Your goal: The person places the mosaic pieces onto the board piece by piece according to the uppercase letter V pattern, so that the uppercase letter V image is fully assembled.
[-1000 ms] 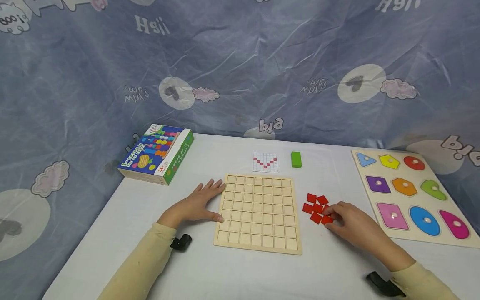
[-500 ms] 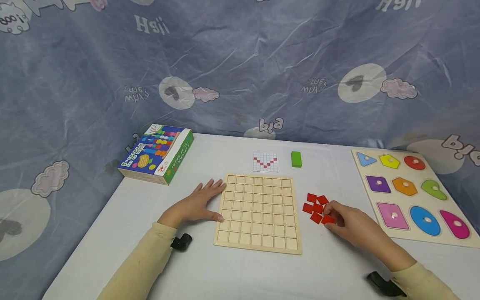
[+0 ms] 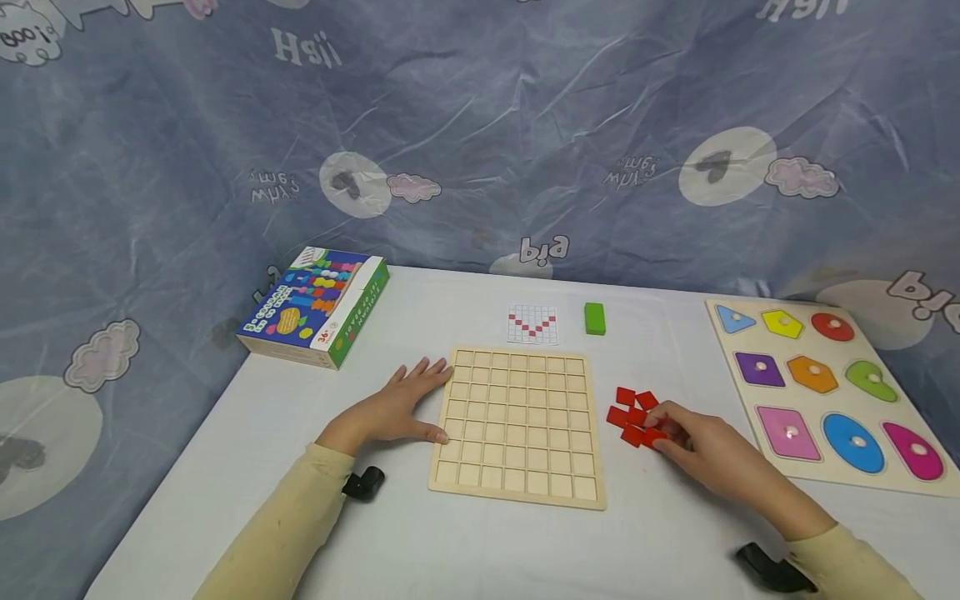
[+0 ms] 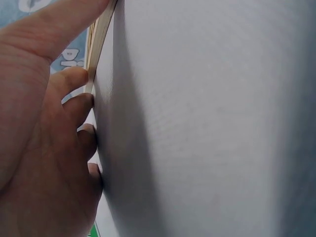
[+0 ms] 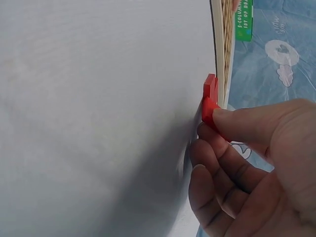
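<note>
My left hand (image 3: pixel 397 407) rests with fingers spread at the left edge of a wooden grid board (image 3: pixel 519 500). In the left wrist view its thumb (image 4: pixel 59 24) and fingertips touch the board's side. To the right of the board lies a loose cluster of red square tiles (image 3: pixel 626 396). At the cluster's near right edge my right hand (image 3: pixel 708 446) pinches one red tile (image 5: pixel 209 112). That tile is tilted in the right wrist view, thumb on its face and fingers behind it, close beside another red tile (image 5: pixel 210 86). Part of the cluster is hidden behind the fingers.
A pattern card (image 3: pixel 532 324) with red squares and a green block (image 3: pixel 594 318) lie behind the board. The knobbed shape puzzle (image 3: pixel 806 408) occupies the right side. At the back left is a colourful box (image 3: pixel 311 308). A patterned cloth (image 3: pixel 480 125) hangs behind the table.
The right hand's fingers have shifted slightly at the near tile of the red cluster, and that tile has moved a little. My left hand stays at the board's edge.
</note>
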Demonstrator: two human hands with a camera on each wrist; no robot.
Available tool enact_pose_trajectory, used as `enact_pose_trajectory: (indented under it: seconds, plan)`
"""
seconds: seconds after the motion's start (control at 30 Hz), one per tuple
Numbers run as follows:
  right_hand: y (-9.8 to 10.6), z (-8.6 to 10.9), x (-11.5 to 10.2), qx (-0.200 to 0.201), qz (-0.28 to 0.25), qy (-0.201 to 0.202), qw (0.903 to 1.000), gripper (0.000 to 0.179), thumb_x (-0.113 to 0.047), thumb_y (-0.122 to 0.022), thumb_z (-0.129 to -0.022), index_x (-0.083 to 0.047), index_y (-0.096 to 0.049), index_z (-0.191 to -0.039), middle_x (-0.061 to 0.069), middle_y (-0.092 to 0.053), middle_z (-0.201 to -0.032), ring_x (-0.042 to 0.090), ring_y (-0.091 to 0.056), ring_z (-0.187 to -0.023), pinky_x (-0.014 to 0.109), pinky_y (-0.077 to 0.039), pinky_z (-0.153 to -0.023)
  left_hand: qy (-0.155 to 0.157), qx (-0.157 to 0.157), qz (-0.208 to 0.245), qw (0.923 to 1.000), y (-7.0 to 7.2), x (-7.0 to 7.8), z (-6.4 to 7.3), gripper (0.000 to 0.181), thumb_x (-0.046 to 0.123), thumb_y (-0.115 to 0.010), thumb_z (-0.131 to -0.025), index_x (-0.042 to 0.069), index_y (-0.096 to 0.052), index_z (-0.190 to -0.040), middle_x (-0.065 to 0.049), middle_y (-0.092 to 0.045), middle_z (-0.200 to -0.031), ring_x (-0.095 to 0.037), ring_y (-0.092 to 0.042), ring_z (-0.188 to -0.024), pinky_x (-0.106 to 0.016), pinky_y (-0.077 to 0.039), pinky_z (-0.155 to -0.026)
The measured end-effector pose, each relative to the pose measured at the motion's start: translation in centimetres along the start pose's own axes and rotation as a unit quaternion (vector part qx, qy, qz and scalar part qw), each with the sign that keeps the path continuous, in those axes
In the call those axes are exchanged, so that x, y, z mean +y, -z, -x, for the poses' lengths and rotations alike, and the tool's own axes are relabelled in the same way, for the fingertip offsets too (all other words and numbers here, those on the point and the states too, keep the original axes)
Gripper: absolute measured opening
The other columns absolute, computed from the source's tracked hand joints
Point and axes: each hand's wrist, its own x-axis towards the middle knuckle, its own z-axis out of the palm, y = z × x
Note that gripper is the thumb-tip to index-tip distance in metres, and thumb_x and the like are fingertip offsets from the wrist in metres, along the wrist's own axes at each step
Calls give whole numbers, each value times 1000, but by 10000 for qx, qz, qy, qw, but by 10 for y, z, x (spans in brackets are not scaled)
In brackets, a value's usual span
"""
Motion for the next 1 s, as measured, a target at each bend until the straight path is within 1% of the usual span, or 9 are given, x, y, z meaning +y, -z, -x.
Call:
enact_pose_trajectory:
  seconds: [0.17,0.23,0.5,0.73,0.87,1.0]
  plan:
    - [1,-2,0,16,-73,36,10000,27,-10,-79,-88,-19,-64,-109,-9,-53,-79,9,-52,-73,21,-49,-61,-22,-22,-20,10000,-1,-1,-1,112,58,-82,-77,18,-24,-164,-4,-14,-170,-29,0,-157,-52,3,-125]
    - [2,-3,-1,75,-115,90,9999,26,-10,-78,-89,-19,-65,-110,-10,-55,-80,9,-52,-73,22,-50,-62,-56,-16,-7,10000,0,-1,0,111,57,-83,-77,16,-25,-163,-6,-15,-170,-30,-1,-157,-53,3,-125]
    - [2,-6,-2,370,-186,228,9989,25,-9,-77,-90,-18,-68,-112,-10,-60,-84,8,-54,-74,22,-52,-64,-83,-50,-41,9999,2,1,1,111,55,-83,-78,15,-24,-163,-7,-15,-170,-31,-1,-157,-54,3,-125]
    - [0,-9,-6,700,-268,313,9967,27,-10,-80,-88,-17,-69,-112,-12,-60,-82,6,-55,-75,23,-53,-66,-105,-70,-52,9999,2,0,0,111,55,-83,-78,16,-23,-163,-6,-14,-170,-30,0,-157,-52,3,-125]
    - [0,-11,-10,793,-313,301,9959,28,-9,-81,-87,-18,-69,-112,-12,-61,-82,6,-55,-76,24,-53,-67,-111,-41,-23,9999,2,-1,0,111,55,-83,-77,16,-24,-163,-6,-15,-170,-31,-1,-157,-53,3,-125]
    - [-2,-14,-14,821,-403,348,9952,28,-6,-79,-87,-19,-69,-110,-11,-61,-80,6,-55,-73,23,-52,-65,-89,-29,16,10000,2,0,0,111,53,-84,-77,16,-25,-163,-6,-15,-170,-31,-1,-157,-53,3,-125]
